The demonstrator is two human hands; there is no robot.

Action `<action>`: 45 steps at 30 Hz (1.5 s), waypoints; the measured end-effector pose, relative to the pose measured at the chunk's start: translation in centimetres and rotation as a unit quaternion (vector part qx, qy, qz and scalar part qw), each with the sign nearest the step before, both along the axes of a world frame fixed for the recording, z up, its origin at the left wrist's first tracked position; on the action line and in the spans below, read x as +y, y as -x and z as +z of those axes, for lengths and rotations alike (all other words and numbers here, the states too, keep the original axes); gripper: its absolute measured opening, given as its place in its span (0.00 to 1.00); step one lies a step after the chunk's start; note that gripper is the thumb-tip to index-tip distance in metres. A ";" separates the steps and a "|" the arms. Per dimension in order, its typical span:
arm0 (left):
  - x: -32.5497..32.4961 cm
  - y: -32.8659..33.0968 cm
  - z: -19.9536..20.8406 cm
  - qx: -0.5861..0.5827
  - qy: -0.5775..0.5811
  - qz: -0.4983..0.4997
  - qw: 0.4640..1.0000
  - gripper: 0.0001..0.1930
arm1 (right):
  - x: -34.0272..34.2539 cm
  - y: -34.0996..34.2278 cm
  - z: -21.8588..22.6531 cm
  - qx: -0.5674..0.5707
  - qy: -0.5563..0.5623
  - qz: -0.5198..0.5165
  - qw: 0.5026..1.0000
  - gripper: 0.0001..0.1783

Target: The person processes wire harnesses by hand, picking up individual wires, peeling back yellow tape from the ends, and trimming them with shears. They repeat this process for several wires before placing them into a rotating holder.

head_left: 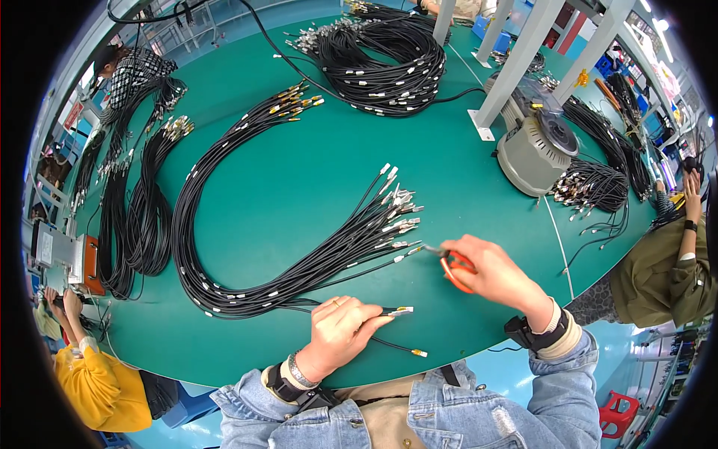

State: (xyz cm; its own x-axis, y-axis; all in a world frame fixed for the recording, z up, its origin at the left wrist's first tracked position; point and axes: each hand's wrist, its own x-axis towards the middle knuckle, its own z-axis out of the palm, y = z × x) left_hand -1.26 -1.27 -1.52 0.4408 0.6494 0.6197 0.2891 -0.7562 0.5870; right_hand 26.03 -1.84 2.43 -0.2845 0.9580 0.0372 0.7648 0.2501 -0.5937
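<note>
A long bundle of black cables (196,168) curves over the green table in front of me. Its connector ends with white tags fan out at the middle, and yellowish ends lie at the back. My left hand (341,329) is closed on a black cable (396,310) close to its white-tagged end. Below that, another cable end with a yellow and white tip (419,352) lies loose on the table. Wrapped in my right hand (490,273) are orange-handled pliers (458,271), their jaws pointing left at the fanned connectors. The jaws are blurred and seem close to one cable end.
A coiled heap of black cables (389,71) lies at the back. At right stands a grey machine (535,153) beside white metal posts (516,63). More cable bundles (149,217) and an orange-sided box (88,266) are at left. Other people sit at both sides.
</note>
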 end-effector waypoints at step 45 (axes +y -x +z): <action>1.6 -1.4 1.1 -0.009 0.045 0.023 0.999 0.08 | 11.8 -12.8 2.5 0.624 -0.107 -0.298 0.715 0.11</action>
